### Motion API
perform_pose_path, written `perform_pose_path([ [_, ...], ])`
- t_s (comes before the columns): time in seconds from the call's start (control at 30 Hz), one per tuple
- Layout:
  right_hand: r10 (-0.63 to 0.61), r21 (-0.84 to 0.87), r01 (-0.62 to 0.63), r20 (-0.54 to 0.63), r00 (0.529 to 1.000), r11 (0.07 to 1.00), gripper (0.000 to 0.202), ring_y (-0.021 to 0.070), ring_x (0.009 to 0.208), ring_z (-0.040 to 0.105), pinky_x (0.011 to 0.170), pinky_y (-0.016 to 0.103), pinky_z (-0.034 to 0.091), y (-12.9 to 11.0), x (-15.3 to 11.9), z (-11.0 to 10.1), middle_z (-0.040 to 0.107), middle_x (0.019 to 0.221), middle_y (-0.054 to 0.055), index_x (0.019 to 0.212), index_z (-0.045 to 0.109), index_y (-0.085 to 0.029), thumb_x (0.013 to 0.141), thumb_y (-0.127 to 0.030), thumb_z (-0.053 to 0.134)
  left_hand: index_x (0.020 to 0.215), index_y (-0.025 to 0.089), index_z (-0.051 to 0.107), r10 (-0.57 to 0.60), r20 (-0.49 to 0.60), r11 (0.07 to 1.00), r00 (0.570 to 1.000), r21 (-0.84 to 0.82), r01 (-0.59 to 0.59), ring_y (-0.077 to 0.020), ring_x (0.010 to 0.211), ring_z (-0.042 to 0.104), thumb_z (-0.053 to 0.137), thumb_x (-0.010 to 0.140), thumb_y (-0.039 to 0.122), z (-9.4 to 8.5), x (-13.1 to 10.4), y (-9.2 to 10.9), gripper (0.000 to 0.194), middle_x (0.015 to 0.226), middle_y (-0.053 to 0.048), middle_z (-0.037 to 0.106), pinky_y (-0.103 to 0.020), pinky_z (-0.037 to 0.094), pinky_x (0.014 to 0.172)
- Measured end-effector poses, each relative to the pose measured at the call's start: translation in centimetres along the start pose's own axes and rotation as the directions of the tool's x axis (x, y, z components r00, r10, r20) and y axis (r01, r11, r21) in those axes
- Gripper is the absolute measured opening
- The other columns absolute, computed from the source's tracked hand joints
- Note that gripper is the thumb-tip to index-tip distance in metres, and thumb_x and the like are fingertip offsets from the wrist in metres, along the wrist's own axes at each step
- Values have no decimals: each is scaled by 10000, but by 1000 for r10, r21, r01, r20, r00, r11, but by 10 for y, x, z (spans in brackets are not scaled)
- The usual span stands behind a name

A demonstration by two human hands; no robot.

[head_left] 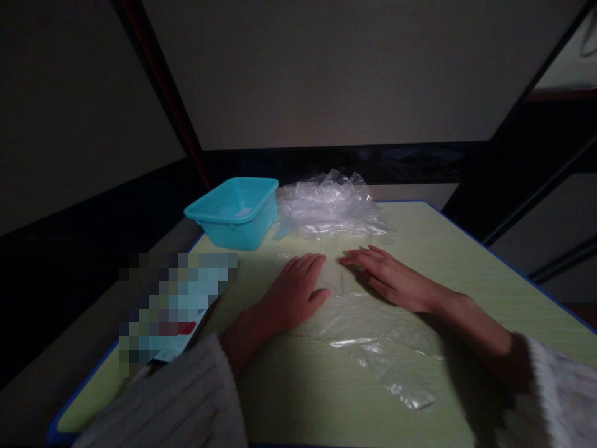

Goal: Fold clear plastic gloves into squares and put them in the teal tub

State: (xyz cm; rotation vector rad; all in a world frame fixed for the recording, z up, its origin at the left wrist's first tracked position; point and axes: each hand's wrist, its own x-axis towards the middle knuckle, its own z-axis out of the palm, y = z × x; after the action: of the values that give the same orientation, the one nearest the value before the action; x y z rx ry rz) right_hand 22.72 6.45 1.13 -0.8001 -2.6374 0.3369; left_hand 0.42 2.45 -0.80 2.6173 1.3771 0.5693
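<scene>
A clear plastic bag (373, 339) lies spread on the pale green table (284, 398), its crumpled lower end toward the table's front edge. My left hand (295, 294) rests palm down at the bag's left side, fingers extended and thumb apart, holding nothing. Over the bag's upper right side is my right hand (385, 274), its fingers stretched to the left and empty. A gap separates the two hands. Beyond them sits a heap of crumpled clear plastic bags (331, 205).
A turquoise plastic basin (237, 214) stands at the back left, with something small and pale inside. At the left edge lies a flat light blue item (186, 311), mostly blurred out, with a red spot. A wall rises behind the table.
</scene>
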Motion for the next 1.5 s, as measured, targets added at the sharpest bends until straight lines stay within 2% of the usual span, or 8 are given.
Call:
perform_pose_path([
  [0.17, -31, 99, 33, -19, 999, 995, 165, 204, 925, 560, 823, 377, 446, -8, 2, -10, 618, 940, 87, 946, 590, -175, 848, -205, 460, 1311, 112, 350, 41, 42, 999, 998, 32, -42, -267, 1332, 244, 464, 843, 340, -7, -2, 3, 533, 1416, -169, 329, -495, 202, 1074],
  [0.3, -33, 244, -11, 175, 984, 970, 128, 125, 665, 553, 615, 248, 446, -26, -2, -20, 584, 727, 26, 717, 603, -158, 813, -149, 519, 1349, 140, 313, 98, 179, 994, 979, 30, -105, -254, 1359, 174, 481, 839, 408, -12, -5, 5, 601, 1459, -139, 253, -489, 160, 1084],
  [0.47, -83, 342, -93, 468, 880, 935, 30, 100, 583, 537, 534, 205, 407, -48, -13, -26, 596, 641, -7, 701, 656, -149, 717, -125, 663, 1371, 165, 281, 85, 259, 995, 962, 33, -96, -265, 1363, 155, 470, 834, 474, -11, -7, 3, 647, 1468, -136, 226, -504, 151, 1077],
  [0.6, -116, 325, -93, 569, 815, 941, 173, 108, 604, 546, 564, 213, 419, -59, -24, -30, 631, 675, -14, 708, 656, -168, 587, -156, 779, 1367, 159, 287, 85, 249, 996, 965, 11, -91, -274, 1363, 148, 493, 830, 449, -12, -7, 3, 644, 1469, -143, 219, -511, 148, 1075],
  [0.8, -72, 262, -100, 575, 815, 960, 180, 127, 617, 529, 542, 223, 405, -69, -35, -31, 624, 687, 4, 673, 642, -156, 539, -48, 692, 1222, 144, 453, 129, 6, 926, 992, -360, -118, -200, 1141, 485, 479, 833, 223, -20, -10, 24, 398, 1229, -114, 549, -369, 354, 984],
  [0.93, -51, 210, -105, 626, 778, 972, 243, 151, 686, 552, 626, 242, 429, -73, -32, -32, 650, 734, 43, 736, 663, -119, 549, 13, 582, 1198, 119, 464, 135, 192, 733, 972, -680, 32, -127, 790, 614, 456, 811, 140, -22, -11, 41, 387, 900, -57, 683, -242, 466, 739],
  [1.2, -35, 231, -103, 525, 850, 968, 280, 147, 715, 582, 672, 228, 437, -72, -30, -43, 661, 763, 32, 769, 647, -135, 575, 35, 536, 1166, 114, 509, 107, 324, 692, 940, -703, 164, -145, 749, 600, 454, 780, 124, -21, -9, 44, 390, 864, -59, 686, -254, 446, 699],
  [1.5, 109, 354, -165, 171, 979, 921, 125, 106, 600, 526, 561, 213, 396, -48, -18, -38, 583, 671, -11, 803, 570, -176, 853, -210, 461, 1233, 132, 389, 25, 294, 511, 955, -825, 241, -125, 706, 607, 407, 803, 132, -11, -11, 43, 430, 918, -70, 622, -257, 451, 671],
])
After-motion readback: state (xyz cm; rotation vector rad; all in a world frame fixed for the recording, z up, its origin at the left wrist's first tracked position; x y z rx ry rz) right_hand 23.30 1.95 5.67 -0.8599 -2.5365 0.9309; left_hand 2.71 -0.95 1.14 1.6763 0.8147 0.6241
